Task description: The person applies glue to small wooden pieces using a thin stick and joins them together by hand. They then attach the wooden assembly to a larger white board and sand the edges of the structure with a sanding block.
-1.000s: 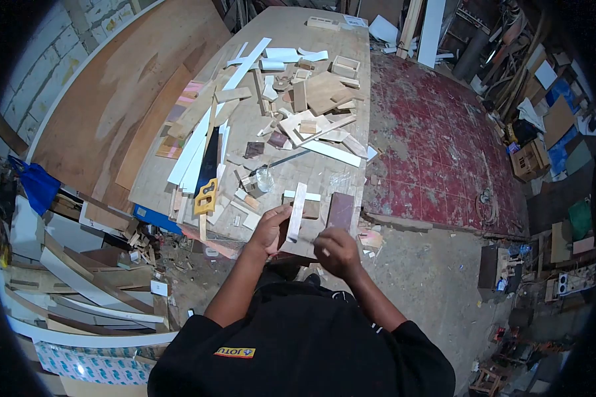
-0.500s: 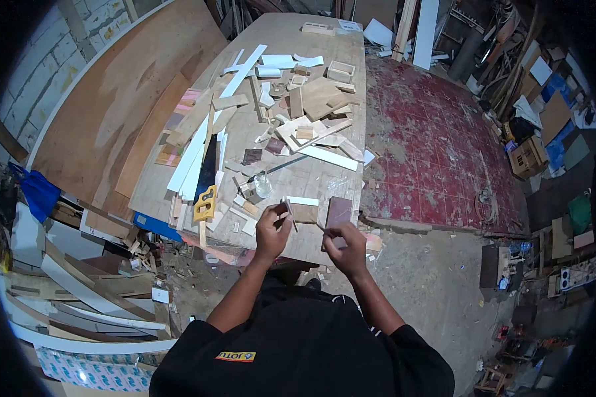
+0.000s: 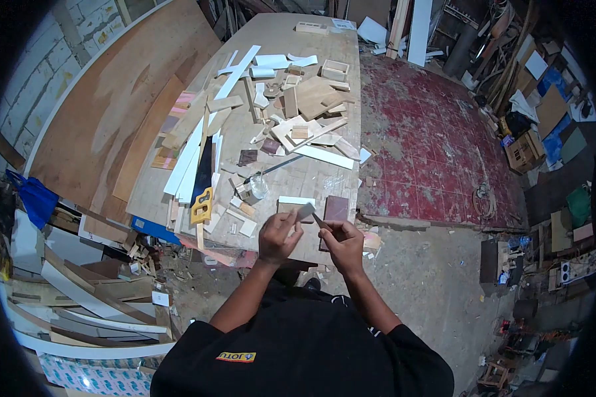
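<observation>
Pinched in the fingers of my left hand [image 3: 277,239] is a small flat piece [image 3: 305,211], its pale grey face turned up. My right hand [image 3: 344,246] grips a thin dark stick [image 3: 319,220], whose tip is right beside that piece. Both hands are over the near end of the workbench. Just beyond the right hand lies a dark brown panel [image 3: 336,208], partly covered by the fingers. Past the left hand rests a block with a white edge [image 3: 297,200]. A clear jar [image 3: 257,188] with a long brush-like tool [image 3: 276,165] across it stands farther left.
A yellow-handled saw [image 3: 202,206] lies at the bench's left side next to long white strips [image 3: 187,173]. Wood offcuts [image 3: 318,99] and a small open wooden box [image 3: 335,70] spread over the middle. A large plywood sheet [image 3: 119,99] leans along the left.
My hands have come closer together. The left has turned its flat piece from edge-on to face-up, and the right has lifted the stick from over the brown panel towards it.
</observation>
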Demonstrator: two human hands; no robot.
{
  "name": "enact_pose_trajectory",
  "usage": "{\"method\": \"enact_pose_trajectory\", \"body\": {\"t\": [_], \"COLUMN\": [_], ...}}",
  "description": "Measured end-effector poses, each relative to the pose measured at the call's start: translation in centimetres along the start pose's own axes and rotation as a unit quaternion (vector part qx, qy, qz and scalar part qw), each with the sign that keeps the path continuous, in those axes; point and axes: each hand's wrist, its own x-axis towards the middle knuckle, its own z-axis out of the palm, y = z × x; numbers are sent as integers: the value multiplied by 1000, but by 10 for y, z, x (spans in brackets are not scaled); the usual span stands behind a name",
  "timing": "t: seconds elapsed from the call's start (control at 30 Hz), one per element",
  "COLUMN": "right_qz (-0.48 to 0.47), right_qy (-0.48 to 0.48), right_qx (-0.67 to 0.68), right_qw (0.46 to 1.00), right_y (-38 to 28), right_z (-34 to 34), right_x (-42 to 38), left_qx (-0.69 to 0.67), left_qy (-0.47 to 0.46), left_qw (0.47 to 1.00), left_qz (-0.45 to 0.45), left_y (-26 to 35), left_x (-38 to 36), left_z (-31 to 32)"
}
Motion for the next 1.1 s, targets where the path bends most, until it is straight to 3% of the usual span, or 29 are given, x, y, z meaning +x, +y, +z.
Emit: {"method": "enact_pose_trajectory", "body": {"t": [0.13,0.17,0.2,0.3,0.37,0.57,0.63,0.7,0.77,0.83,0.93,1.1], "right_qz": [-12,32,75,84,84,19,-1,69,68,69,40,75], "right_qy": [2,13,24,27,16,-9,-2,28,31,34,25,32], "right_qx": [-11,21,53,106,92,56,67,126,130,133,103,91], "right_qw": [1000,999,995,990,992,998,998,989,989,988,994,992], "right_y": [4,4,3,9,8,5,6,6,9,8,4,1], "right_z": [-8,-8,-9,-6,-6,-10,-10,-10,-7,-5,-4,-10], "right_x": [1,3,4,9,8,2,3,9,12,13,13,14], "left_qx": [17,16,4,-25,-55,-2,7,23,25,18,34,88], "left_qy": [11,11,15,-6,-15,9,31,31,14,10,6,28], "left_qw": [998,998,999,999,998,997,997,999,998,998,999,996], "left_qz": [-67,-66,-50,-24,39,-79,-66,-35,49,66,36,-18], "left_y": [-11,-9,-5,5,6,-14,-12,-7,-2,8,8,-10], "left_x": [2,2,5,9,7,4,7,7,6,7,6,10], "left_z": [-3,-3,-6,-10,-4,2,-3,-5,-4,-2,3,3]}}
